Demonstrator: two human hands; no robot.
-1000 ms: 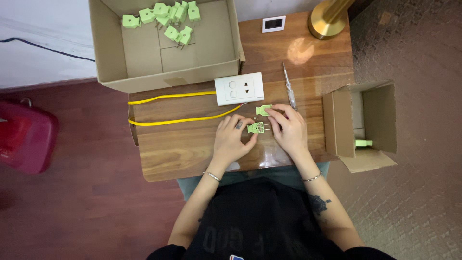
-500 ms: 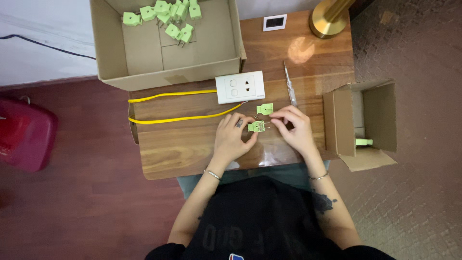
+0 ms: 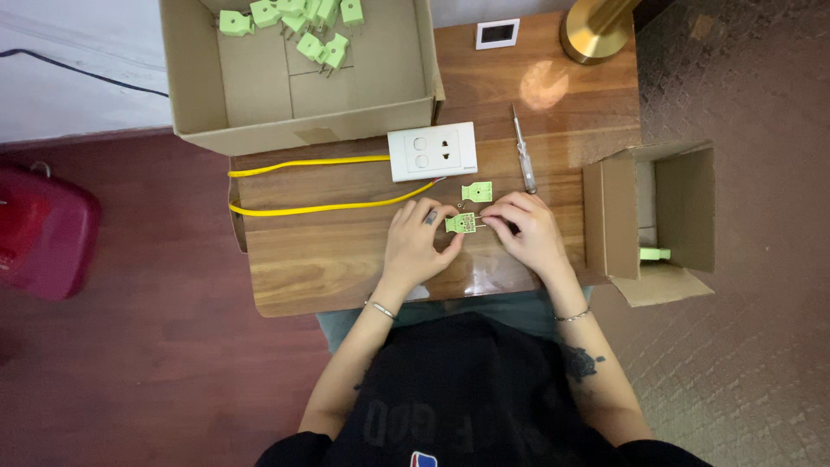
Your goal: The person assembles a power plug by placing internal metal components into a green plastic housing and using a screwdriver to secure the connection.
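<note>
Both hands meet at mid-table: left hand (image 3: 415, 246) and right hand (image 3: 529, 235) pinch a green plug part (image 3: 462, 223) between fingertips, its mate (image 3: 477, 191) lying loose just above (assembly apparently unfinished). Screwdriver (image 3: 522, 149) idle nearby. Big carton (image 3: 294, 130) w/ more plugs behind, small box (image 3: 650, 220) at right; free room toward the near table edge (image 3: 285, 285).

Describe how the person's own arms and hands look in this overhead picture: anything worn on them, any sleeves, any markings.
Both arms are bare from the short sleeves of a black top down. The left hand has a dark ring on one finger and a thin silver bangle at the wrist. The right hand has a thin silver bracelet at the wrist, and a dark tattoo marks the right forearm. No gloves.
</note>
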